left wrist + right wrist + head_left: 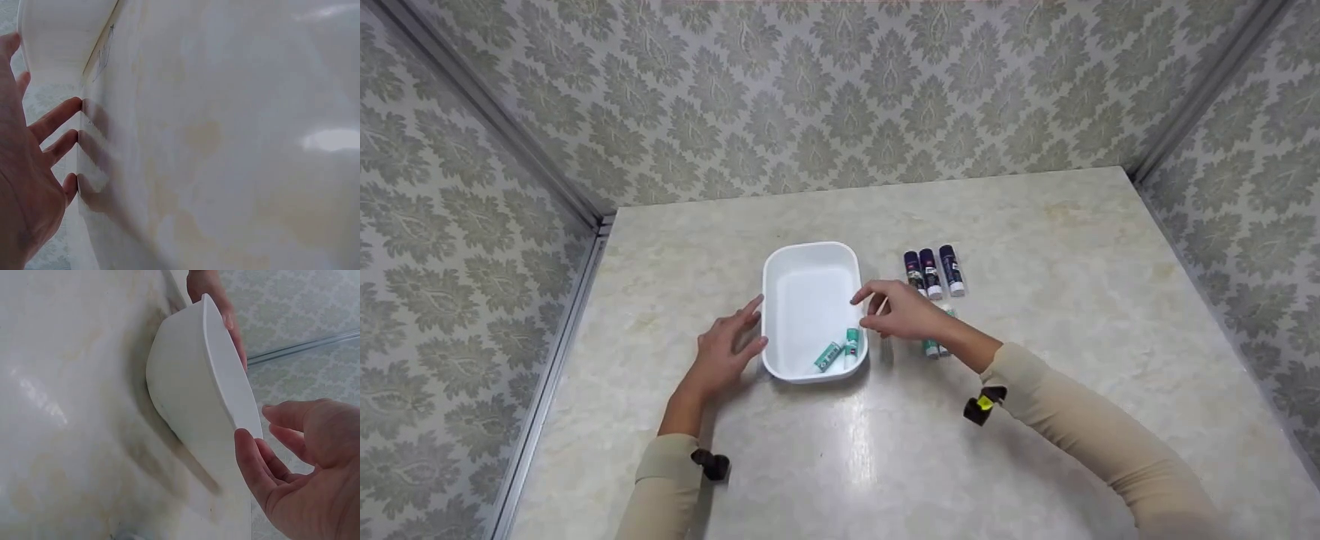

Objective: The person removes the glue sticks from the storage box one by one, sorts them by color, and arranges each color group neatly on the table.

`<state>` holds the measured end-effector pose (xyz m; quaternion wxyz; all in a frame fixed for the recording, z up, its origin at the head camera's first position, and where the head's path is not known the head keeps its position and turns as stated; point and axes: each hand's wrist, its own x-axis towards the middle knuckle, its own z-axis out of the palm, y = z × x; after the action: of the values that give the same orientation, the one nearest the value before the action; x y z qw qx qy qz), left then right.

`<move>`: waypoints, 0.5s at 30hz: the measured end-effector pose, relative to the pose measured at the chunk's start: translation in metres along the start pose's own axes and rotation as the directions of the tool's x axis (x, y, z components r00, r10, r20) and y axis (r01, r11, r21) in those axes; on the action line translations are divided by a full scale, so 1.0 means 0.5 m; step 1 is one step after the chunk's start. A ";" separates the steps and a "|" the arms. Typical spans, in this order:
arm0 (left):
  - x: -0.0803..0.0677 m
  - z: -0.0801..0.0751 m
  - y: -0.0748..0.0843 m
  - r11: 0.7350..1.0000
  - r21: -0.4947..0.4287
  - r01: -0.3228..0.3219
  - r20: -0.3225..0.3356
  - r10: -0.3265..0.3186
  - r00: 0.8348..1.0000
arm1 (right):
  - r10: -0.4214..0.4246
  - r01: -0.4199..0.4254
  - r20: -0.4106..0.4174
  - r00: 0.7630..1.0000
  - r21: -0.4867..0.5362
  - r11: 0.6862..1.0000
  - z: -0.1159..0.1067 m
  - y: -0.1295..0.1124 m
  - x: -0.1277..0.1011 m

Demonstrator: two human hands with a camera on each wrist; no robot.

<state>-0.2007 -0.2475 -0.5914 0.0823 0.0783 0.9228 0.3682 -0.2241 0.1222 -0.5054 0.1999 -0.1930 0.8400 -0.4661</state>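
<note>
A white rectangular tub (810, 300) stands upright on the table. Inside it, near the front right corner, lie two green-and-white glue sticks, one tilted (827, 356) and one lengthwise (851, 345). My left hand (724, 352) is at the tub's left side, fingers spread and thumb beside the rim; in the left wrist view its fingertips reach down to the table. My right hand (904, 309) hovers at the right rim, loosely bent, with nothing visible between thumb and fingers. In the right wrist view the thumb tip (244, 439) overlaps the rim; contact cannot be made out.
Three dark purple glue sticks (931, 272) lie side by side right of the tub. More green-and-white glue sticks (931, 348) lie partly hidden under my right wrist. Patterned walls (810, 97) enclose the marbled table (1035, 247) at the back and sides.
</note>
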 end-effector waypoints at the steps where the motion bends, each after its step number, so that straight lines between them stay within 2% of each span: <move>1: 0.000 0.000 0.000 1.000 -0.001 0.002 0.000 -0.002 1.000 | -0.005 0.005 0.008 1.000 0.000 1.000 0.006 -0.005 0.004; 15: 0.001 0.000 -0.004 1.000 0.005 -0.014 -0.008 0.014 1.000 | -0.057 0.062 0.071 0.996 -0.063 0.996 0.081 -0.051 0.054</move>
<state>-0.2013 -0.2490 -0.5928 0.0756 0.0835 0.9234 0.3668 -0.2227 0.0674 -0.5075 0.2084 -0.2401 0.8412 -0.4375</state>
